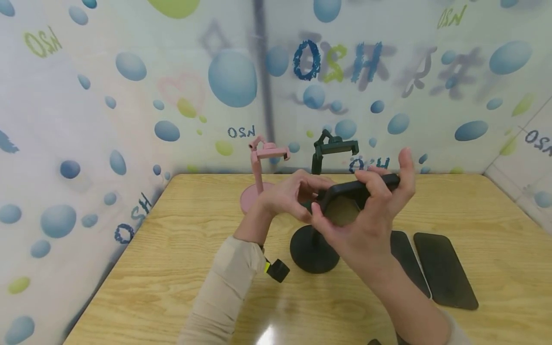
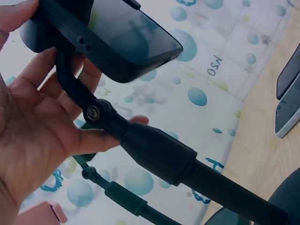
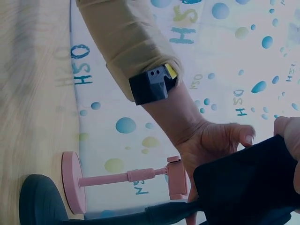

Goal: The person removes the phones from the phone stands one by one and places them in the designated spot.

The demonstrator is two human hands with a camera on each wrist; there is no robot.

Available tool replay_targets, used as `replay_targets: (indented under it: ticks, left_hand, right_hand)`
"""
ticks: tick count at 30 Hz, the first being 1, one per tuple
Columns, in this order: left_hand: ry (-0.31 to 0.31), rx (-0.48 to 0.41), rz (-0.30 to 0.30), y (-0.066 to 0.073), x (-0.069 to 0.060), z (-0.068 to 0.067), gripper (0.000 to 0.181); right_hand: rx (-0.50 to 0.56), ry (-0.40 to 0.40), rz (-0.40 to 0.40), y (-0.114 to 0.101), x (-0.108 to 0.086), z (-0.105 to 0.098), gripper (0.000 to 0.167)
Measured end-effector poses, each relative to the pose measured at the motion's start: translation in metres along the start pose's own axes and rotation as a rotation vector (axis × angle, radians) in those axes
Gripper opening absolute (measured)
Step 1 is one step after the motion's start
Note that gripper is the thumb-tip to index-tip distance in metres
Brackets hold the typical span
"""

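Observation:
A black phone stand [image 2: 157,152] stands on its round base [image 1: 315,256] in the middle of the table. At its upper end is a dark phone [image 1: 343,211], tilted, with a glossy face reflecting the tabletop. My left hand [image 1: 286,194] holds the stand's head from the left, its fingers behind the bent arm in the left wrist view. From the right, my right hand [image 1: 371,227] grips the phone by its edges. The right wrist view shows the phone's broad dark face [image 3: 248,180]. How fully the phone sits in the holder is hidden by the hands.
Behind, to the left, stands a pink phone stand [image 1: 257,167]. A dark green stand [image 1: 336,145] rises behind the hands. Two more phones lie side by side on the right, one black [image 1: 446,270], the other with a pale edge [image 1: 407,258]. A patterned curtain [image 1: 233,110] hangs behind the table.

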State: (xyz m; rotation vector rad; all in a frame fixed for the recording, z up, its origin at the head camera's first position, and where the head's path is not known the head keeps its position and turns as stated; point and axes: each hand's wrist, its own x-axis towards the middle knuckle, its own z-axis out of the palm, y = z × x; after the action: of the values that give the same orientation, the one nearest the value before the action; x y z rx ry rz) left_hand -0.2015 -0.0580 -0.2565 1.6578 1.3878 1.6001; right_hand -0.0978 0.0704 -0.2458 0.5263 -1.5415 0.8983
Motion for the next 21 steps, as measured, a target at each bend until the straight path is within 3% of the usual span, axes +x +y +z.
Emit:
replay_targets:
  ticks: [15, 21]
  left_hand:
    - [0.005, 0.020, -0.087, -0.0002, -0.0029, -0.0053, 0.067]
    - [-0.019, 0.008, -0.071, -0.0002, -0.0036, -0.0060, 0.070]
  right_hand:
    - [0.012, 0.000, -0.029, 0.0011, -0.0017, 0.0003, 0.053]
    - [0.019, -0.002, -0.037, 0.0011, -0.0027, 0.0000, 0.054]
